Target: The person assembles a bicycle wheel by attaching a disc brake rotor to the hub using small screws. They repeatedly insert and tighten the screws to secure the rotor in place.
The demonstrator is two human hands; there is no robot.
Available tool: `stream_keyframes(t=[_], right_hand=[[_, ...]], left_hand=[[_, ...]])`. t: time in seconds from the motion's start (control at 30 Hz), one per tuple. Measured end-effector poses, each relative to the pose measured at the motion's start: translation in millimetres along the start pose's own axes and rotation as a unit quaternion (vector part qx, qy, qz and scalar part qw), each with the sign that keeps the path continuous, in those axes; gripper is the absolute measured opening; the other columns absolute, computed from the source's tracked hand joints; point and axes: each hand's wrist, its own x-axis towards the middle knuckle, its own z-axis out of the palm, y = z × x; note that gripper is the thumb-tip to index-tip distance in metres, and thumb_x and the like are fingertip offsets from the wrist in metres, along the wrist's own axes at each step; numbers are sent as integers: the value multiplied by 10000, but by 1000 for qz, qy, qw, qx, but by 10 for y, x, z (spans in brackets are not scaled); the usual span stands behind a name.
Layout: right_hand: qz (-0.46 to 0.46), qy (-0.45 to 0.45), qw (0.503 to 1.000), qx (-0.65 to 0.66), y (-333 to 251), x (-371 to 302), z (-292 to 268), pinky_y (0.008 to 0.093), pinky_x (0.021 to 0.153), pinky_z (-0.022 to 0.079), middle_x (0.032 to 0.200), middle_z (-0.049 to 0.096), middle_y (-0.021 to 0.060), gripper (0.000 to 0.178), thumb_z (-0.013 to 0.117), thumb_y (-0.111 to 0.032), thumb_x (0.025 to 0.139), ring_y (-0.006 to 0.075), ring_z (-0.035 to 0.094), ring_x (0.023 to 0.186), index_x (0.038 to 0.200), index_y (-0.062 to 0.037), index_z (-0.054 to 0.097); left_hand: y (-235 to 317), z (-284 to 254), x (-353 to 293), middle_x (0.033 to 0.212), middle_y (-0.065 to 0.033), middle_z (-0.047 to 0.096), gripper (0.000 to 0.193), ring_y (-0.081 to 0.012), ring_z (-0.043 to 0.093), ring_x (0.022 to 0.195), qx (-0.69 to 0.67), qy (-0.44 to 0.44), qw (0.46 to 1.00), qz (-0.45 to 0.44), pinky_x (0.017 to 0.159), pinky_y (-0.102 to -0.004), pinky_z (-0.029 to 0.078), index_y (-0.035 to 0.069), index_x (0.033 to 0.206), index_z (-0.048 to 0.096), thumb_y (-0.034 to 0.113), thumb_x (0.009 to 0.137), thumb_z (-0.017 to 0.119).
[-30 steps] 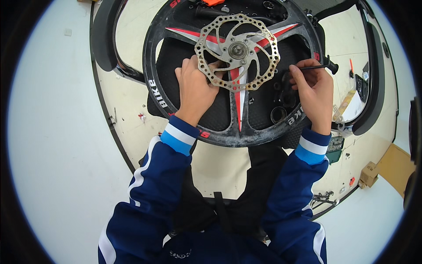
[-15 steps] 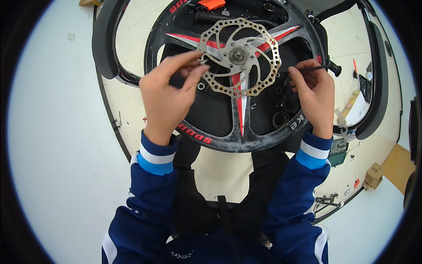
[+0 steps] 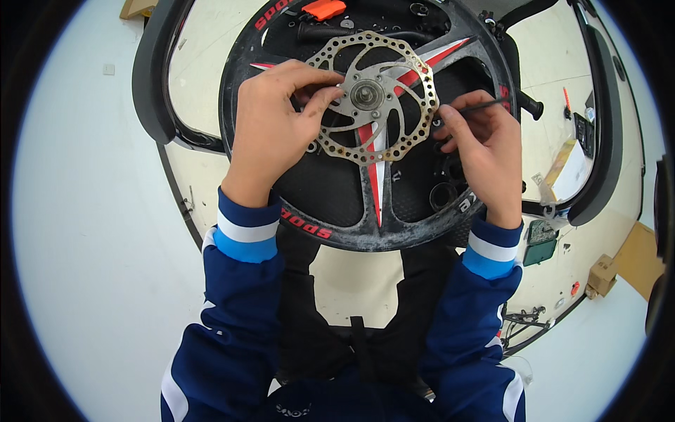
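Observation:
A silver brake disc (image 3: 428, 88) with a perforated, rust-spotted edge lies on the hub (image 3: 367, 95) of a black spoked wheel (image 3: 380, 239) with red and white decals. My left hand (image 3: 281, 116) has thumb and forefinger pinched together at the inner part of the disc, left of the hub. Whatever sits between those fingertips is hidden. Between the fingers of my right hand (image 3: 485, 144) is a thin black hex key (image 3: 486, 105), its long end pointing right. This hand hovers at the disc's right edge, over the wheel.
Under the wheel is a black textured surface (image 3: 302, 179) with small loose hardware, including a screw (image 3: 396, 175). An orange piece (image 3: 324, 9) lies near the far rim. A black grip (image 3: 529, 105) sticks out right. A green case (image 3: 541, 243) and cardboard box (image 3: 602, 273) stand on the floor at right.
My left hand has moved right and up, its fingertips going from the disc's outer edge to near the hub. The right hand has shifted slightly left with the hex key. The whole view has shifted a little.

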Motion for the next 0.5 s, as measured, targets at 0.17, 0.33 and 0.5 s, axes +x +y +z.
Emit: stream_keyframes(t=[0.17, 0.33, 0.5], right_hand=[[-6, -28, 999, 20, 36, 60, 68, 234, 547, 506, 761, 685, 79, 123, 647, -68, 904, 106, 652, 643, 876, 23, 568], [-19, -25, 999, -15, 45, 81, 86, 229, 538, 494, 718, 671, 83, 142, 659, -61, 896, 100, 633, 604, 877, 25, 548], [-19, -17, 999, -28, 32, 78, 97, 225, 528, 476, 703, 661, 80, 152, 667, -55, 891, 89, 612, 583, 879, 29, 541]], left_hand=[[22, 24, 27, 793, -90, 696, 150, -176, 634, 634, 1, -12, 1000, -9, 604, -258, 498, 35, 914, 759, 42, 765, 760], [3, -3, 19, 797, -93, 698, 147, -176, 643, 645, 2, -17, 1000, -14, 612, -258, 504, 38, 913, 761, 30, 766, 752], [-24, -34, 10, 830, -65, 693, 185, -116, 609, 681, -15, -30, 999, -30, 642, -229, 477, 15, 978, 748, -6, 794, 746]])
